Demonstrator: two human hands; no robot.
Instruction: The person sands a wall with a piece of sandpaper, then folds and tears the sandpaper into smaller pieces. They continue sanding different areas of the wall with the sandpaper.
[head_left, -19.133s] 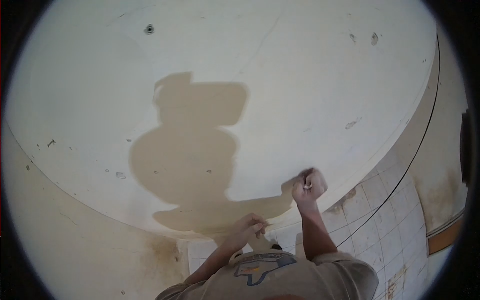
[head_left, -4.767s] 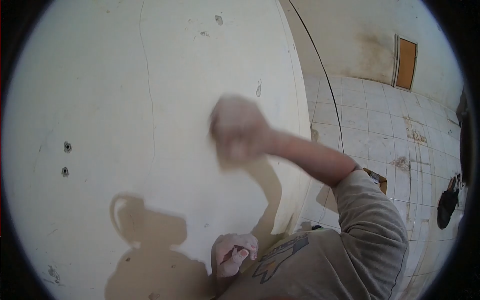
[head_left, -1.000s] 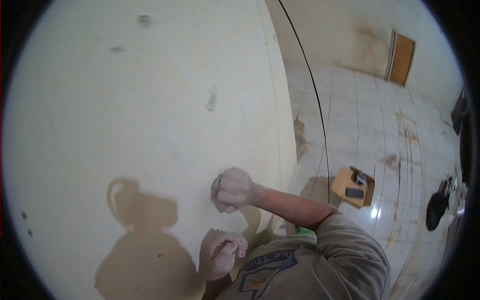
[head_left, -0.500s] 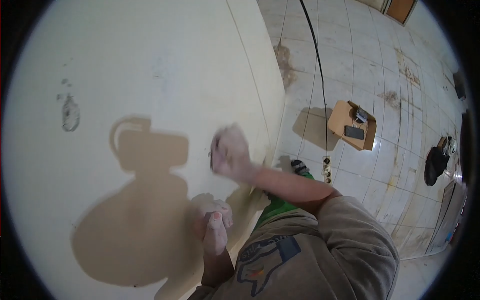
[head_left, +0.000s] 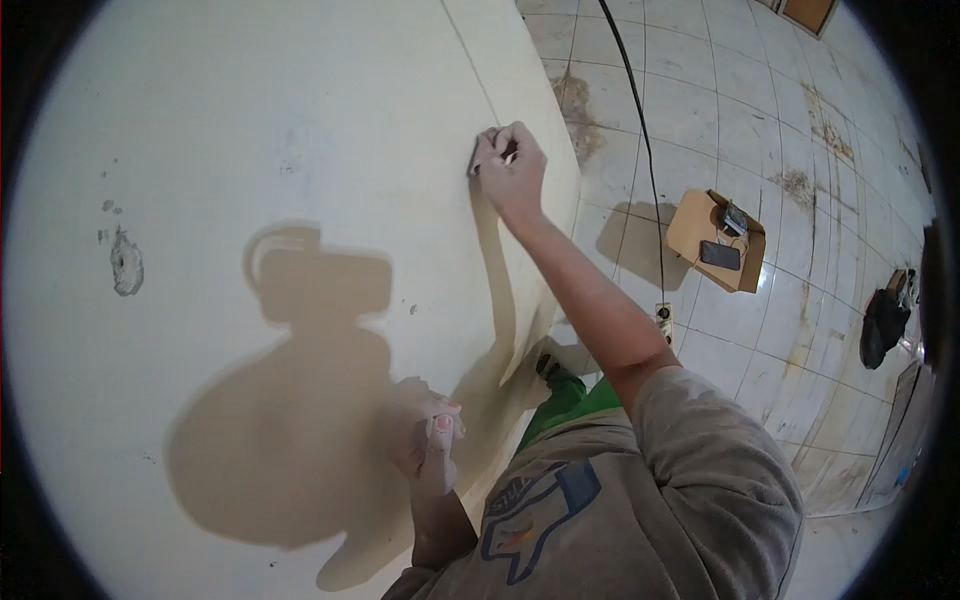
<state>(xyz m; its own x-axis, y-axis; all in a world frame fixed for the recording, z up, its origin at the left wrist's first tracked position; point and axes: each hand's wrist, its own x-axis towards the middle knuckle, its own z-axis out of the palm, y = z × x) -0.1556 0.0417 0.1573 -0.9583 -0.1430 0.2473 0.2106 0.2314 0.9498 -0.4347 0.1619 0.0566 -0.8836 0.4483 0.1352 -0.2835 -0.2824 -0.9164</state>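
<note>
My right hand (head_left: 515,170) is raised against the pale wall (head_left: 380,120), near a thin line running down it. Its dusty fingers are closed, with a thin dark edge of something showing against the wall; what it is I cannot make out. Lower down, my left hand (head_left: 432,450) is held closed in front of the wall, thumb on top and coated in whitish dust. Whatever lies inside that fist is hidden. Left of both hands, the wall has a rough grey patch (head_left: 126,264) and a small chipped mark (head_left: 411,309).
A cardboard box (head_left: 690,225) on the tiled floor (head_left: 740,130) holds a dark phone (head_left: 720,255) and a small device. A black cable (head_left: 645,130) runs to a socket strip (head_left: 664,318). Dark items (head_left: 884,325) lie farther right. My shadow covers part of the wall.
My right hand has moved up the wall, away from the small chipped mark, and its arm is straighter. My left hand stays closed in about the same place. The view has shifted slightly.
</note>
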